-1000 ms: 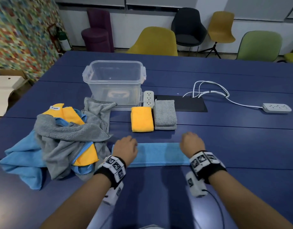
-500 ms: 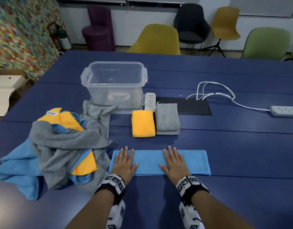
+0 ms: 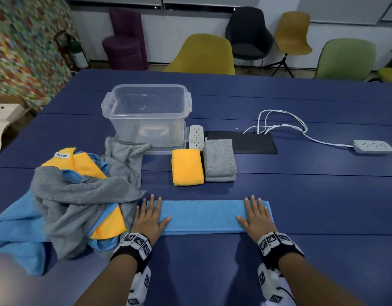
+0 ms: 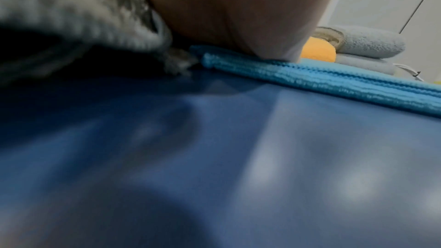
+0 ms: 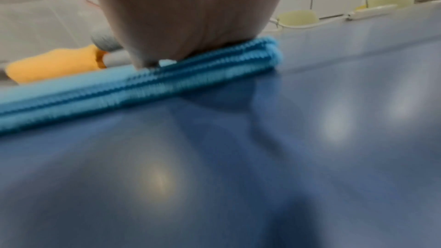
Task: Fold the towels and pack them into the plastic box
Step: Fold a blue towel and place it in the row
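A long blue towel (image 3: 203, 216), already folded into a narrow strip, is lying across the lower centre of the head view on a dark blue table (image 3: 312, 195). It is being pressed flat at both ends. The left hand (image 3: 147, 217) is resting palm down on the strip's left end with fingers straight and spread, gripping nothing. The right hand (image 3: 255, 217) is lying the same way on the right end, fingers straight, nothing pinched. In the wrist views, stacked layers are showing along the strip's near edge, under each palm.

Above the strip, in the middle of the frame, 2 finished towels are lying side by side and touching: an orange one (image 3: 187, 166) and a grey one (image 3: 219, 160). Behind them, upper centre-left, the clear plastic box (image 3: 146, 111) is standing open, and no towel is visible inside it.

At the lower left, a loose heap of towels (image 3: 80, 202) is crowding the left hand; a grey edge is lying against the strip's left end.

Judged from this, several things could go wrong. The layers could slide apart when one end is lifted over, since nothing is being held. The grey edge beside the left hand could be caught and dragged into the fold. An uneven fold could leave a bundle too wide or lopsided for neat packing in the box.
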